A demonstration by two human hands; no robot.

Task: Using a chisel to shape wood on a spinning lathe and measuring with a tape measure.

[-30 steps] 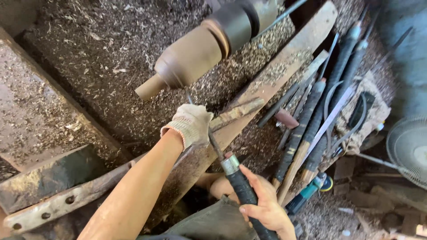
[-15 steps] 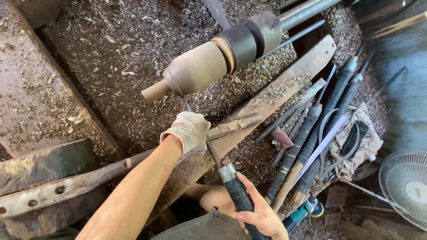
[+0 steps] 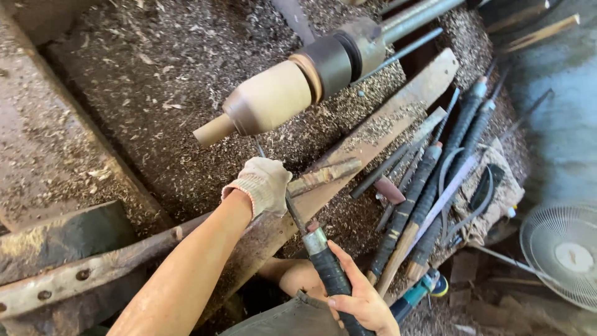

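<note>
The left hand (image 3: 264, 185), in a knit glove, is closed over the thin steel shaft of a chisel (image 3: 298, 218) and presses it down onto the tool rest (image 3: 323, 175), a rusty bar lying across a long plank (image 3: 385, 130). The bare right hand (image 3: 357, 298) is wrapped around the chisel's black taped handle (image 3: 329, 277), near the body. The chisel's tip points up toward the workpiece (image 3: 267, 102), a pale wooden cone with a short stub at its left end, held in a dark chuck (image 3: 333, 62) on the lathe shaft (image 3: 413, 15); the tip appears to sit just under the wood, though whether it touches cannot be told. Shavings (image 3: 155, 81) cover the lathe bed. To the right, a row of spare long-handled tools (image 3: 423, 193) leans beside the plank, and a fan (image 3: 566, 252) stands on the floor at far right. The step in hand looks like shaping the cone with the chisel steadied on the rest. The next move likely calls for a firm left-hand anchor while the right hand steers the handle in small, even sweeps, so the edge does not dig in.
</note>
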